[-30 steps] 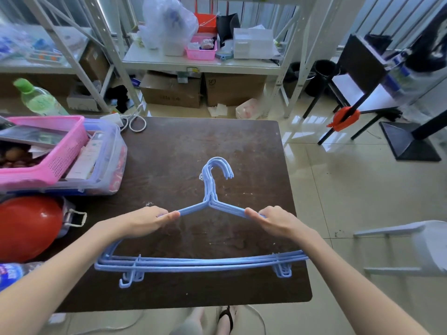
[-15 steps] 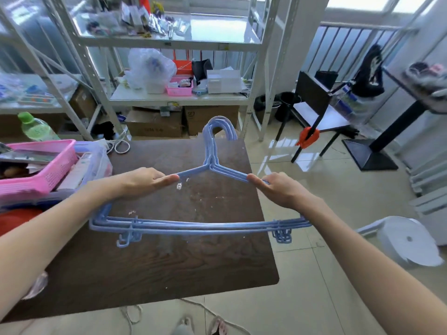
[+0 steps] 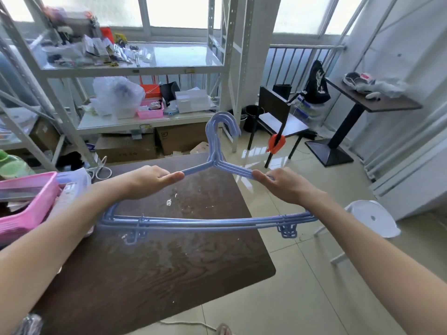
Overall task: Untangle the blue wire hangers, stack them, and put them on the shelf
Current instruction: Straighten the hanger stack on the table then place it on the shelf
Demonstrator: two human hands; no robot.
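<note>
Both hands hold the stacked blue wire hangers (image 3: 212, 222) above the dark wood worktop (image 3: 150, 269), hooks pointing away toward the white metal shelf (image 3: 145, 68). Left hand (image 3: 150, 181) grip closed around left shoulder wire, right hand (image 3: 285, 186) closed around right one. Pink basket (image 3: 26, 209) at worktop's left edge; tiled floor (image 3: 302, 286), white stool (image 3: 372, 217) to the right.

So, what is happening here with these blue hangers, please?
A person holds a stack of blue wire hangers with both hands, lifted above the dark wooden table. The left hand grips one sloping shoulder and the right hand grips the other. The hangers look untangled and aligned, hooks together, pointing toward the white metal shelf. They are not yet placed on it.
</note>
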